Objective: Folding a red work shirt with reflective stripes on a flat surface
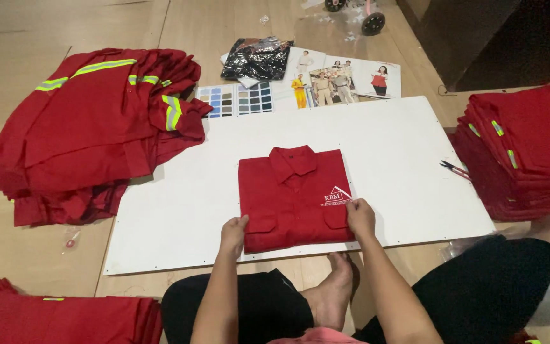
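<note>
A red collared shirt [291, 191], folded into a neat rectangle with a white emblem on the chest, lies on a white board [389, 159] on the floor. My left hand [233, 232] grips the shirt's lower left corner. My right hand [359, 216] grips its lower right edge, just below the emblem. Both thumbs lie on top of the fabric with the fingers tucked under the edge.
A loose heap of red shirts with reflective stripes [97, 121] lies at the left. A neat stack of folded red shirts [523, 146] stands at the right, scissors [454, 169] beside it. A colour-swatch catalogue [300, 86], a black bagged garment [257, 58] and more red cloth [58, 318] lie around.
</note>
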